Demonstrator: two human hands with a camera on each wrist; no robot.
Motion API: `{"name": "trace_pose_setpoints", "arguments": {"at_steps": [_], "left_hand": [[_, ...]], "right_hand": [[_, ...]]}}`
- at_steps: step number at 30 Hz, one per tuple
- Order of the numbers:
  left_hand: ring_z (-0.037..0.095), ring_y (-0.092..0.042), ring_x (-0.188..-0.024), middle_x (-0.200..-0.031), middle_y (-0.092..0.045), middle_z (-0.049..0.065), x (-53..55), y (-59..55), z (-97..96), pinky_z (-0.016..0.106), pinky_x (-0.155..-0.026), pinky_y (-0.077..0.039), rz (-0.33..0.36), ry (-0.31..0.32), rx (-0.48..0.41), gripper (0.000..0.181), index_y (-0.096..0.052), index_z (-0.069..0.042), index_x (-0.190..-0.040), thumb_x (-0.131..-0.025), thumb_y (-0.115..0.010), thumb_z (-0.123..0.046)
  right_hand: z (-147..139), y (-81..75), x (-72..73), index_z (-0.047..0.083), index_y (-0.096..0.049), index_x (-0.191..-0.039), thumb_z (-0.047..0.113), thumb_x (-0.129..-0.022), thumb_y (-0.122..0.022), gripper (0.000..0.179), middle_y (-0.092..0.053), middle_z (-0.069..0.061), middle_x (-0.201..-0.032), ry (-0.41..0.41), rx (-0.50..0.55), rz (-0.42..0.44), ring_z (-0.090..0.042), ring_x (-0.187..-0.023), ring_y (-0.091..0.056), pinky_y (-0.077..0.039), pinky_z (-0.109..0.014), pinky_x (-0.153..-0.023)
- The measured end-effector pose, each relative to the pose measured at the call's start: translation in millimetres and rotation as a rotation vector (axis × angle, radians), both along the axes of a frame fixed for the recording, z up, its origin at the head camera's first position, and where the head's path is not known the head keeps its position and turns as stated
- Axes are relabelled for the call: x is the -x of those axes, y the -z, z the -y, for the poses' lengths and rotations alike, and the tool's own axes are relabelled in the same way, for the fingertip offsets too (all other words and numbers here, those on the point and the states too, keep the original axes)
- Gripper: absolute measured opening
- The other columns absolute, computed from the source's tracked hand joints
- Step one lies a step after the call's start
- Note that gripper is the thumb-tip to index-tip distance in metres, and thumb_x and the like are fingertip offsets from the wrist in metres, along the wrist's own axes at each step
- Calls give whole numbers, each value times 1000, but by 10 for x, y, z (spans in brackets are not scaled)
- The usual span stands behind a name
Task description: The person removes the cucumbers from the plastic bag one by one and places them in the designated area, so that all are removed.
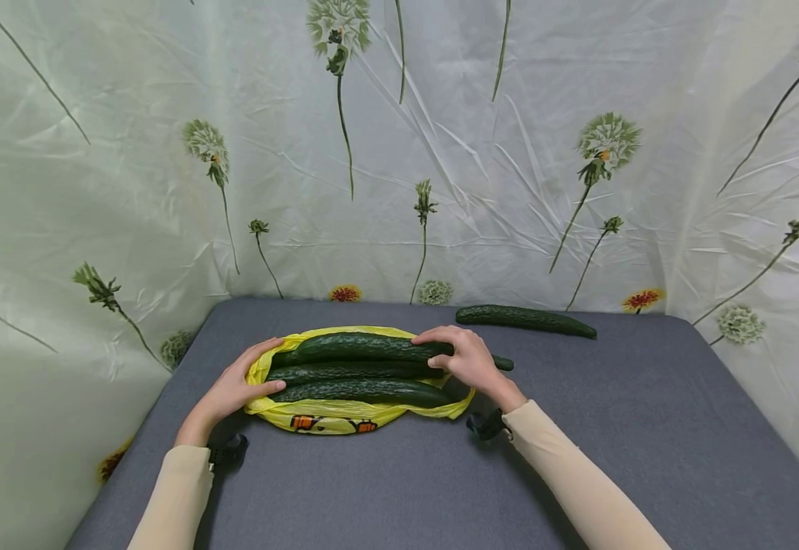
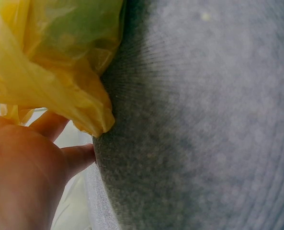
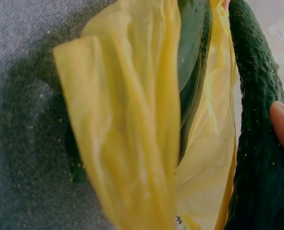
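A yellow plastic bag (image 1: pixel 344 424) lies on its side with its mouth spread, and several long dark green cucumbers (image 1: pixel 365 392) are in it side by side. My left hand (image 1: pixel 231 388) grips the bag's left end, thumb over the near rim and fingers at the far side. In the left wrist view, the bunched yellow plastic hangs beside that hand (image 2: pixel 31 167). At the bag's far side, my right hand (image 1: pixel 467 357) holds the top cucumber (image 1: pixel 365 347) near its right end, whose tip sticks out past the hand. Fingertips press its bumpy skin in the right wrist view.
Another cucumber (image 1: pixel 526 319) lies at the back of the grey cloth-covered table (image 1: pixel 386 489), right of the bag. Behind and beside the table hangs a pale curtain (image 1: pixel 289 153) printed with dandelions. Dark wrist-worn devices (image 1: pixel 485 425) sit at both cuffs.
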State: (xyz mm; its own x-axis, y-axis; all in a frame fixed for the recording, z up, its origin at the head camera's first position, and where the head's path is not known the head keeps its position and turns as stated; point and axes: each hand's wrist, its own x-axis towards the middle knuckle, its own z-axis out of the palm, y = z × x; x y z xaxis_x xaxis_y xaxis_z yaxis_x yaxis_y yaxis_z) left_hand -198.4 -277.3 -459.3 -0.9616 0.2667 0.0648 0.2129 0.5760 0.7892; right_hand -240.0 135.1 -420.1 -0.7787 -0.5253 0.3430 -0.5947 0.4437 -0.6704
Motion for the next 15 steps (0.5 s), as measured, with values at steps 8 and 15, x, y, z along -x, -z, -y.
{"name": "trace_pose_setpoints", "arguments": {"at_steps": [8, 15], "left_hand": [[45, -16, -138, -153, -25, 16, 5, 5, 2, 71, -98, -17, -2, 5, -5, 74, -34, -18, -150, -87, -72, -28], [46, -17, -138, -152, -25, 16, 5, 13, 3, 71, -98, -18, 1, 1, 4, 74, -34, -18, -150, -87, -72, -29]], "right_hand": [[-53, 16, -3, 14, -71, -114, 0, -82, -71, 35, -66, -4, -116, 9, 4, 6, -10, -67, -51, -35, -30, -58], [-121, 3, -13, 13, -71, -114, 0, -82, -71, 36, -66, -5, -116, 15, 6, 10, -15, -70, -55, -38, -31, -60]]}}
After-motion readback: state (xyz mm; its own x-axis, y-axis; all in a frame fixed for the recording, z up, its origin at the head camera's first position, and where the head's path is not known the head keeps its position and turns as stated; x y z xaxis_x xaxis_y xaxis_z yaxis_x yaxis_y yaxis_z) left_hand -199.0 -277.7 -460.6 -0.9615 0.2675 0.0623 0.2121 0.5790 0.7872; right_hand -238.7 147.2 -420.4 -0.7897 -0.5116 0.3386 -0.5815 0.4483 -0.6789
